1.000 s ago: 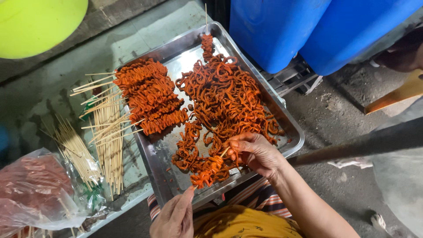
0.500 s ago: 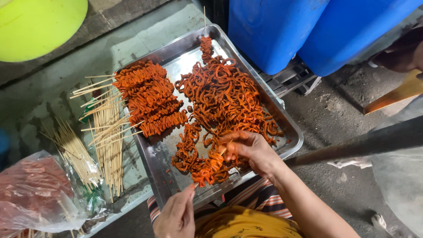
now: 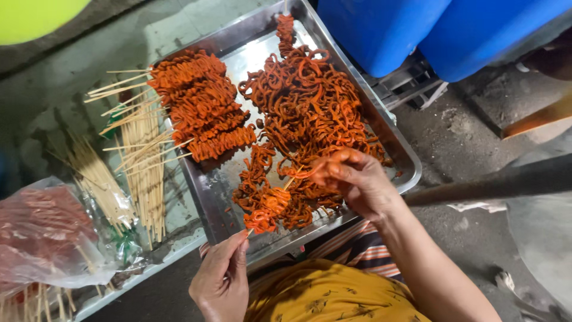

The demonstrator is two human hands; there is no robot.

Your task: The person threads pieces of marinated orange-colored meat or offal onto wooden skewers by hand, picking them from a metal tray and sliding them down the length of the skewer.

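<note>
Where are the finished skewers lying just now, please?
In the head view, the finished skewers lie stacked at the metal tray's left side, beside the loose orange pieces.

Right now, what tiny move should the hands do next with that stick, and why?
Probably slide the orange curly strip further down the stick. The left hand pinches the stick's lower end, the right hand is feeding a strip on near the top, and the meat is bunched low over the metal tray, leaving room.

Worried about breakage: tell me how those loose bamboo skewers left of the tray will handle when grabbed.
The bamboo skewers look thin and straight, so probably light, stiff along their length, yet easy to snap if bent. Lying loose and fanned beside the metal tray, they would likely roll and scatter when pushed. A bundled grip seems safer than single picks.
</note>
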